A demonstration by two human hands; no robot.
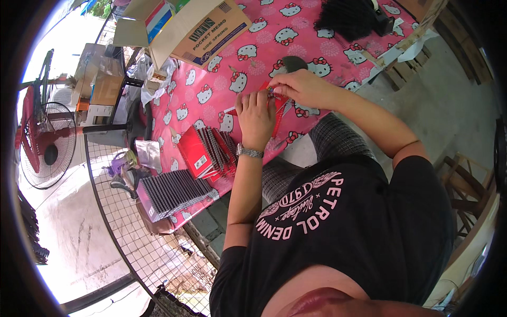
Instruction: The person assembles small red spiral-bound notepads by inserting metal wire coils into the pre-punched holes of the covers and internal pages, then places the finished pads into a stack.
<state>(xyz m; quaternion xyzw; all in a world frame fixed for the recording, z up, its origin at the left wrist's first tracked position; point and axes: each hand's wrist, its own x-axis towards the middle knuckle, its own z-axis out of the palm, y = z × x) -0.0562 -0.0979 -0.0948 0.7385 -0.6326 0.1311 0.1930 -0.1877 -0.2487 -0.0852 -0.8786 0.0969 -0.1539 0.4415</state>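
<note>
A thin red notebook (279, 117) lies on the pink tablecloth close to the table's near edge, largely covered by my hands. My left hand (255, 117) grips it from the left, fingers bent over its cover. At its upper end, my right hand (302, 87) is closed in a pinch; what sits between those fingertips is too small to make out. Just beyond the right hand is a dark rounded object (294, 64). Left of my left wrist, red notebooks (194, 152) with black spiral bindings lie in a leaning pile.
A stack of spiral-bound pads (174, 191) stands at the table's left corner. An open cardboard box (211, 39) sits at the far left, and a bundle of thin black strands (346, 20) at the far right. Beyond the wire mesh stands a fan (50, 148).
</note>
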